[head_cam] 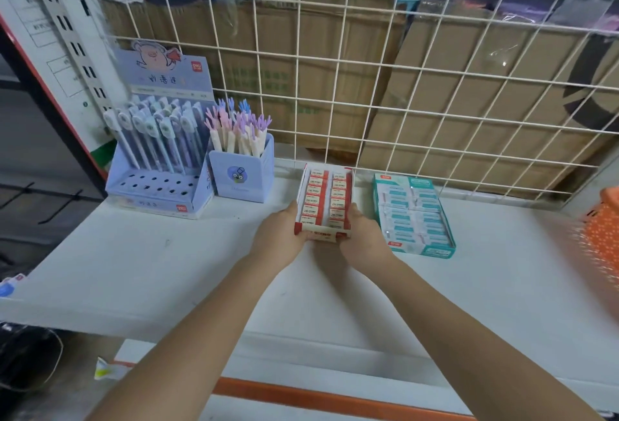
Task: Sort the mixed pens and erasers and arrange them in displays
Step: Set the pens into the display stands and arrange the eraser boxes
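A red and white box of erasers (324, 198) lies on the white shelf (167, 263), near the wire grid at the back. My left hand (279, 234) grips its near left corner and my right hand (363, 236) grips its near right corner. To its right lies a teal box of erasers (413, 214). At the left stands a blue stepped pen display (157, 159) holding several pens, with a small blue pen cup (243, 172) of hand-topped pens beside it.
A white wire grid (402, 85) closes the back of the shelf, with cardboard cartons behind it. An orange basket (603, 229) sits at the right edge. Open shelf surface lies in front of the boxes. The shelf's orange-trimmed edge runs below.
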